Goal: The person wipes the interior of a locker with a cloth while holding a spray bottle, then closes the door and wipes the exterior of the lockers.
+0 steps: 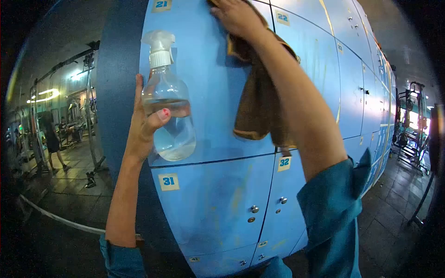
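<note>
My left hand [144, 127] is wrapped round a clear spray bottle [176, 134] with a white trigger head, its thumb across the front. The bottle stands upright in the grip, partly filled with clear liquid. Up at the top of the view, my right hand [238, 18] presses a brown cloth [257, 99] against a blue locker door [208, 83] marked 21. Most of the cloth hangs down below the wrist, behind the forearm. Part of the right hand's fingers is cut off by the frame's top edge.
Below is locker door 31 [208, 204], with a round knob [254, 209] and a lock. More blue lockers run off to the right. Gym machines [410, 125] stand at the far right. On the left, a person [51, 139] stands among gym equipment.
</note>
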The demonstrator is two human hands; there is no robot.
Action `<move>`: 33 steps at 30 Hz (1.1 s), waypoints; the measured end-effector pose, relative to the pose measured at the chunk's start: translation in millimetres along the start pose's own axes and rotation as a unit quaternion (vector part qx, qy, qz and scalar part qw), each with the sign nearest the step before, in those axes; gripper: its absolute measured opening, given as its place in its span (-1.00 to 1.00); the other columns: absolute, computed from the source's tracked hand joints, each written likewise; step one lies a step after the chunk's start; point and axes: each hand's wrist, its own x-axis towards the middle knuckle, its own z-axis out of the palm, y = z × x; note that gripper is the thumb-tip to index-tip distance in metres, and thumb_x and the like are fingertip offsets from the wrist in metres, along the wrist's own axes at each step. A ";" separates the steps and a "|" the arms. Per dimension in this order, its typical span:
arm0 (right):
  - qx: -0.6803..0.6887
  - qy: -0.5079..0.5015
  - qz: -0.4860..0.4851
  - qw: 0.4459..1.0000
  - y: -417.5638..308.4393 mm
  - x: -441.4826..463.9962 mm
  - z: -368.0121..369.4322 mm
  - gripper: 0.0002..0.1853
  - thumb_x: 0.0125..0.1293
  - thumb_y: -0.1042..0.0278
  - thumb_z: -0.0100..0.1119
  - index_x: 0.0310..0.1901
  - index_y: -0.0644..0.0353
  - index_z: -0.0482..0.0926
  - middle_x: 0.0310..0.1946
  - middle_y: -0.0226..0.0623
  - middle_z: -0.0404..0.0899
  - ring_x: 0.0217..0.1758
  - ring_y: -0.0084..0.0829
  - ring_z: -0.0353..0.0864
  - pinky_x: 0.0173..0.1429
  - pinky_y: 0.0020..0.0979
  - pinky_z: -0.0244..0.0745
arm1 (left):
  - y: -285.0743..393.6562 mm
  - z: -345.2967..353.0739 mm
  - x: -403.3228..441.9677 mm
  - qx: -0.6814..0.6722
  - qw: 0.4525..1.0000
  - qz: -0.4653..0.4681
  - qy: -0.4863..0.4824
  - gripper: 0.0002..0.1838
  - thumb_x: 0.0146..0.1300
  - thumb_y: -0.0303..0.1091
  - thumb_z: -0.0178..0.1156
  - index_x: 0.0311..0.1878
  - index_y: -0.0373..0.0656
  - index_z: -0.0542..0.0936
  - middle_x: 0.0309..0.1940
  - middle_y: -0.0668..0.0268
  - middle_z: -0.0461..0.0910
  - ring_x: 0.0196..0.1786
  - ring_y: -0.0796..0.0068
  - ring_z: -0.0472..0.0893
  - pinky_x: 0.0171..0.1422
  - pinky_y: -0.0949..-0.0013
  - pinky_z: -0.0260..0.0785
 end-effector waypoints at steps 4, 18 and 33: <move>0.060 -0.028 0.074 0.995 34.1 -23.8 -8.9 -0.35 0.45 -0.01 -0.31 0.42 0.22 0.00 0.47 -0.13 -0.08 0.52 -0.08 -0.13 0.55 -0.21 -0.21 | 5.2 1.6 -5.6 0.042 0.998 0.043 -0.001 0.17 -0.24 0.35 0.21 0.38 -0.28 0.18 0.46 -0.02 -0.15 0.43 0.05 0.16 0.45 0.06 0.12; -0.022 -0.024 0.048 0.998 -25.2 -20.7 -8.2 -0.42 0.46 0.12 -0.35 0.39 0.32 0.05 0.44 -0.03 -0.03 0.48 0.07 -0.07 0.52 -0.09 -0.09 | 9.5 5.4 -11.6 0.005 0.999 0.039 0.022 -0.21 0.06 0.24 0.08 0.19 -0.24 0.33 0.10 0.19 0.29 0.09 0.35 0.38 0.14 0.28 0.30; 0.234 0.171 0.014 0.957 -128.2 -126.9 -33.0 -0.44 0.20 0.15 0.18 0.23 0.09 0.38 0.27 -0.26 0.34 0.36 -0.22 0.27 0.36 -0.26 0.25 | -3.8 -3.1 -16.8 -0.040 0.997 0.033 0.061 -0.42 0.30 0.18 -0.06 -0.05 -0.23 0.50 -0.16 0.33 0.52 -0.16 0.54 0.52 -0.06 0.41 0.42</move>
